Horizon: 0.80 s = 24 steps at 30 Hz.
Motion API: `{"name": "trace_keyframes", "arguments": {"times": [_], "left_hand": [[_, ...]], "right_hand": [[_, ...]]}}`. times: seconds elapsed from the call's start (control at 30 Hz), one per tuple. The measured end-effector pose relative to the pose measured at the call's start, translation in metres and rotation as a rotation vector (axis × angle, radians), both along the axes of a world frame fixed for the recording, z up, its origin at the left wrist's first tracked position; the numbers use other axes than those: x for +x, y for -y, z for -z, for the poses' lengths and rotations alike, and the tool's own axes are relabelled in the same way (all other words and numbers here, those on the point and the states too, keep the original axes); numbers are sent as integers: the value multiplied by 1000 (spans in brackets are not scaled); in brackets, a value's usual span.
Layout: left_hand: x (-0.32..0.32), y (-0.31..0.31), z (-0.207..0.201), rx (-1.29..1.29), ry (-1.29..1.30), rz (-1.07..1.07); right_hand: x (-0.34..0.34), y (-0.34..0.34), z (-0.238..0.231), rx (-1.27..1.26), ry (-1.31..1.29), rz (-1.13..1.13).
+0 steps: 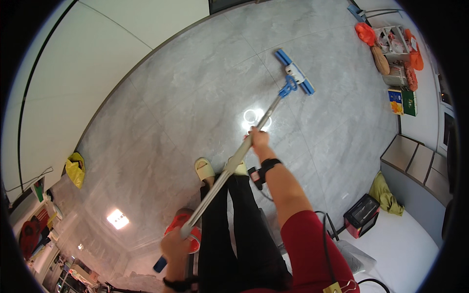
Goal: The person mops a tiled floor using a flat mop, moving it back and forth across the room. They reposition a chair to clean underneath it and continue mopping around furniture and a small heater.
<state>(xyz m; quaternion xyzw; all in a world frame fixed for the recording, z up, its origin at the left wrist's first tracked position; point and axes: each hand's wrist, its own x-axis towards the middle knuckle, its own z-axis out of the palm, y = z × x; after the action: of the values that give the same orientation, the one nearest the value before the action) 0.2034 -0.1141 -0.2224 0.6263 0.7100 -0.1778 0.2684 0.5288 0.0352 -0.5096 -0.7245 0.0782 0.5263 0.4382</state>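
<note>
A sponge mop (296, 73) with a blue and white head stretches diagonally across the view, its head on the grey tiled floor (195, 88) at the upper right of centre. My right hand (259, 139) is closed around the middle of its grey pole, arm reaching forward. Lower down, my left hand (175, 248) grips the pole near its end, where a dark blue tip (159, 264) sticks out below. Both wrists wear black bands. Behind the pole, beside my legs, stands a red container (194, 240), partly hidden.
My feet wear pale yellow slippers (204, 168). A rack (394, 41) with bags and boxes lines the right wall. A red and black box (361, 215) and an olive cloth (386, 193) sit at the lower right. White cabinets (97, 53) and a yellow bag (75, 170) are leftward.
</note>
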Motion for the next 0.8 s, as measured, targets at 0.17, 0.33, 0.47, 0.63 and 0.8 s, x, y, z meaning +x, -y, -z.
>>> {"name": "trace_keyframes", "arguments": {"times": [0.17, 0.33, 0.47, 0.63, 0.8], "left_hand": [[22, -11, -13, -50, 232, -10], [-126, 45, -101, -42, 43, -127], [-233, 104, -212, -268, -517, -52], [-274, 120, -322, -342, -981, 84], [-264, 64, -285, -369, -884, 98]], "right_hand": [[28, 1, 15, -216, 210, -72], [-124, 76, 14, -177, 796, -1464], [-330, 141, -91, -216, -272, -84], [-426, 146, -182, -430, -856, -12], [-373, 113, -154, -319, -957, 149]]}}
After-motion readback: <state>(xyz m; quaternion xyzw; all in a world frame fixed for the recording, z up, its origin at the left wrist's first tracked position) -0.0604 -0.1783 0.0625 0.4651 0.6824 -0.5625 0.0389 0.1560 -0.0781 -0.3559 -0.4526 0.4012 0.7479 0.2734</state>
